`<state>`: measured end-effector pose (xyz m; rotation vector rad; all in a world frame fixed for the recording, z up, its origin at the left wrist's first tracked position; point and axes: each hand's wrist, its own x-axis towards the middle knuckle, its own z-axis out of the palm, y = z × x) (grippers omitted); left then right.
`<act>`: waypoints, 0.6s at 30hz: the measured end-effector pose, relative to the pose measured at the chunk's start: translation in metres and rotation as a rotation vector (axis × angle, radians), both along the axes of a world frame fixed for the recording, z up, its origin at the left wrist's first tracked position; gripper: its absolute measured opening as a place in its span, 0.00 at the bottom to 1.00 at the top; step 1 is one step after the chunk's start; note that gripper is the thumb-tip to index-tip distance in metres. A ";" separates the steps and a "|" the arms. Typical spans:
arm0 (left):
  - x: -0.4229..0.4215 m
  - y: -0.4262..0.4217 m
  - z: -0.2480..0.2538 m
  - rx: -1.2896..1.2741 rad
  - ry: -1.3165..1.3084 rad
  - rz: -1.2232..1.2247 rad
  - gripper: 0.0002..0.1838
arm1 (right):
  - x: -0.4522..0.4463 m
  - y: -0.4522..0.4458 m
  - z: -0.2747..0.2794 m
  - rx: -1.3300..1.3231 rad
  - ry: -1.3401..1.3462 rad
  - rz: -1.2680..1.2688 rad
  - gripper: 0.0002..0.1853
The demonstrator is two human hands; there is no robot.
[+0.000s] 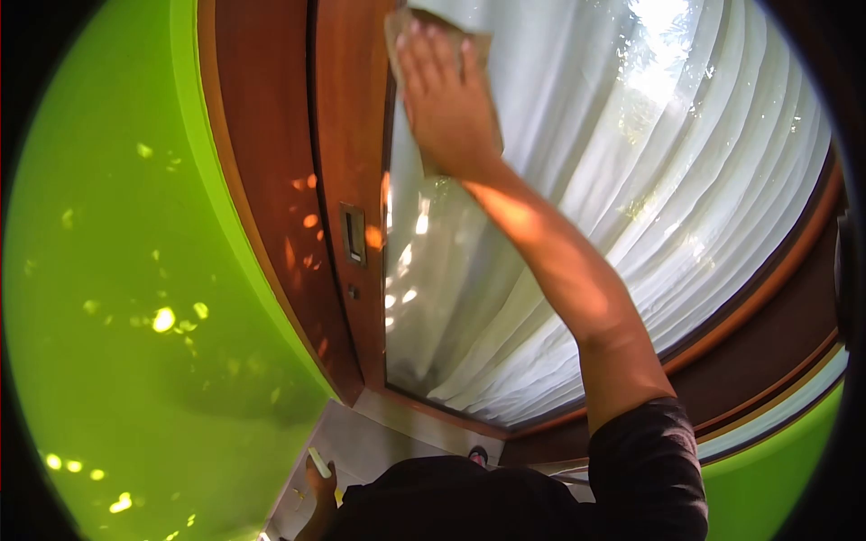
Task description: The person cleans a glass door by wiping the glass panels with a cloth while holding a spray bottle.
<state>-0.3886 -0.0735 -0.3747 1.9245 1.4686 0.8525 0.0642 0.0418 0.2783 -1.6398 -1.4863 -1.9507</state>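
Observation:
My right hand (446,104) is raised high and holds a brown cloth (494,135) pressed against the glass of a wood-framed door. The fingers lie stretched over the cloth, near the left edge of the pane (505,243). Low at the left, beside the green wall, my left hand (320,480) is closed around a pale, narrow object (318,463). What that object is cannot be made out.
A green wall (135,270) rises at the left. The wooden frame (347,135) bears a recessed metal handle (353,234). White curtains (631,225) hang behind the glass. Grey floor tiles (361,437) and a foot (478,455) show below.

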 end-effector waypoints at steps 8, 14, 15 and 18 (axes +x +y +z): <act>0.011 0.010 0.002 0.135 -0.084 0.030 0.25 | 0.026 -0.047 -0.101 -0.588 0.077 0.262 0.34; -0.030 -0.008 -0.023 -0.176 -0.080 0.130 0.31 | 0.057 -0.103 0.038 -0.116 0.169 -0.040 0.34; -0.037 -0.015 -0.023 -0.146 -0.023 0.149 0.31 | 0.062 -0.112 0.071 -0.032 0.266 -0.258 0.35; -0.045 -0.022 -0.016 -0.084 0.092 0.177 0.30 | 0.084 -0.121 0.139 0.363 0.024 -0.045 0.29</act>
